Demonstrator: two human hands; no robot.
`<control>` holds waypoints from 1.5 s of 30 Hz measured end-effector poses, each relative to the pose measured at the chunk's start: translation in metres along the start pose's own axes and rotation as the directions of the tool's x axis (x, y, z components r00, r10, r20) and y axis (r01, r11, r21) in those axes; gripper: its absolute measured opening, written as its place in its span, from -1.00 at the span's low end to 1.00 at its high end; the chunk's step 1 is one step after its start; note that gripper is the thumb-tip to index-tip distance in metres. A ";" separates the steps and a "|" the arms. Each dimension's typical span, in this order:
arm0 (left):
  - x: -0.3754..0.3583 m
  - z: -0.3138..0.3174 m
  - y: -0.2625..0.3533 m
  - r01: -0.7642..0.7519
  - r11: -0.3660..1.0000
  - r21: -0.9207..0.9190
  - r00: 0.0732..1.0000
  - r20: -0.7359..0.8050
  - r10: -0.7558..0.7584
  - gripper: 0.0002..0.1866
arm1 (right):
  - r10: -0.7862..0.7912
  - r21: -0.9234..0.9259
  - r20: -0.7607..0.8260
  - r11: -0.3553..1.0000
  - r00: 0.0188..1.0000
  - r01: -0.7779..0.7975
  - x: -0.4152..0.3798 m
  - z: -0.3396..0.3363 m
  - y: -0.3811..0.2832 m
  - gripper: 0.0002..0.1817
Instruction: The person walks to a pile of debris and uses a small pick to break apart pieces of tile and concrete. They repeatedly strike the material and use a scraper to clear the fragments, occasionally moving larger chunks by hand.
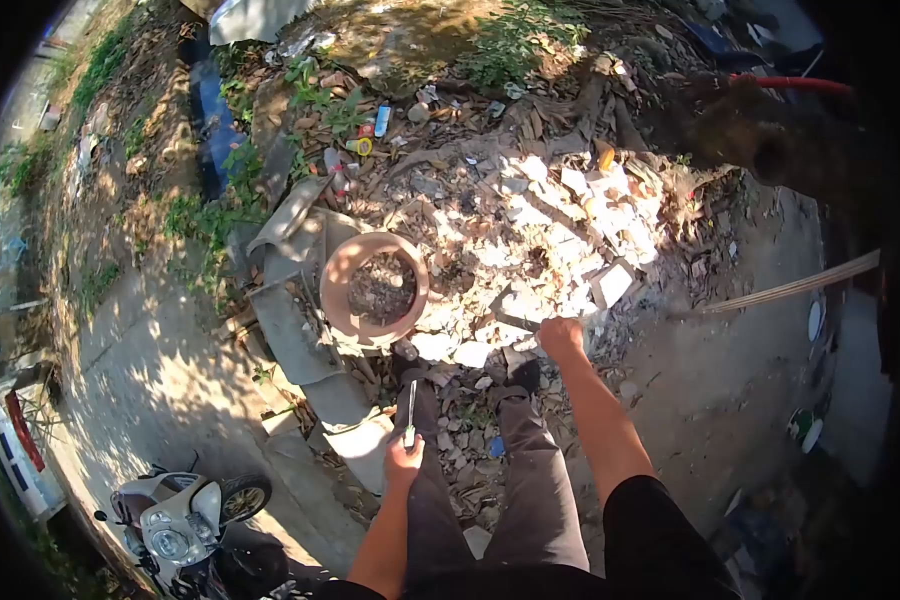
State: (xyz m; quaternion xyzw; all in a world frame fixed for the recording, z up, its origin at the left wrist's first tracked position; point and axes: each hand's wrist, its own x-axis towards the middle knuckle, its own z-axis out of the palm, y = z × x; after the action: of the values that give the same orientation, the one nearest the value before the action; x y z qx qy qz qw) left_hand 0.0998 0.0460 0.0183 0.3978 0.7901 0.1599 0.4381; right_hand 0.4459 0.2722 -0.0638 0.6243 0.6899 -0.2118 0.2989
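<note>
My left hand (pixel 403 460) is closed around the handle of a slim metal-bladed tool (pixel 411 405), which points up and away over my left leg. Out to the right, my right hand (pixel 562 340) makes a closed fist above the rubble; a thin dark strip (pixel 516 322) lies at its left side, and whether the fingers grip it is too small to tell. Ahead of my left hand stands a round clay pot (pixel 334 290) with dirt and debris inside. Neither hand touches the pot.
Broken tiles and rubble (pixel 530 215) cover the ground ahead. Curved grey slabs (pixel 295 335) lie left of the pot. A motorcycle (pixel 175 530) is parked at the lower left. A narrow water channel (pixel 210 120) runs at the upper left, and a long pale stick (pixel 790 285) extends at the right.
</note>
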 end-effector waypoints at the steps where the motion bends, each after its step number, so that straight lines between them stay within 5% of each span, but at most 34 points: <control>1: 0.000 -0.001 0.014 -0.052 0.994 0.096 0.998 -0.041 0.056 -0.72 | 0.013 -0.043 -0.041 0.999 0.999 -0.015 -0.009 -0.017 -0.010 -0.84; 5: 0.003 0.001 0.031 -0.064 0.998 -0.009 0.996 -0.057 0.064 -0.77 | 0.061 0.268 0.152 0.958 0.986 -0.101 -0.006 -0.035 -0.012 -0.65; 10: 0.005 0.016 0.020 -0.059 0.990 0.129 0.998 0.037 0.055 -0.81 | -0.068 0.309 0.206 0.951 0.976 0.001 0.036 -0.011 -0.034 -0.55; 11: 0.003 0.017 0.022 -0.049 0.990 0.134 0.998 0.048 0.043 -0.81 | -0.109 0.287 0.057 0.954 0.992 0.088 0.050 0.012 -0.040 -0.58; 15: 0.009 0.015 0.051 -0.089 0.991 0.099 0.985 0.159 0.072 -0.81 | -0.219 0.308 -0.040 0.925 0.975 0.220 0.102 0.045 -0.052 -0.63; 23: 0.024 0.015 0.076 0.052 0.998 -0.036 0.986 0.159 -0.045 -0.79 | -0.244 0.329 0.096 0.923 0.965 0.200 0.158 0.066 -0.011 -0.52; 29: 0.033 0.012 0.080 0.038 0.999 -0.004 0.987 0.158 -0.037 -0.77 | -0.130 0.153 0.063 0.981 0.989 0.119 0.175 0.009 0.076 -0.52; 31: 0.036 0.016 0.086 0.060 0.997 -0.042 0.988 0.148 -0.053 -0.76 | -0.032 -0.104 0.137 0.993 0.990 0.046 0.189 -0.008 0.102 -0.55; 34: 0.041 0.016 0.094 -0.030 0.999 -0.010 0.993 0.116 0.031 -0.77 | 0.004 -0.139 0.086 0.990 0.996 0.008 0.187 -0.026 0.145 -0.55; 45: 0.045 0.010 0.088 -0.007 1.000 0.001 0.993 0.122 0.007 -0.76 | -0.085 0.307 0.047 0.949 0.995 0.066 0.169 -0.045 0.123 -0.44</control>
State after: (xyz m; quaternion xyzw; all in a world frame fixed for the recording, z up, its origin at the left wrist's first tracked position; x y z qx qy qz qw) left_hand 0.1375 0.1350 0.0405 0.4099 0.7607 0.1362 0.4846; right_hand 0.5542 0.4425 -0.1349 0.6296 0.6631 -0.3457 0.2108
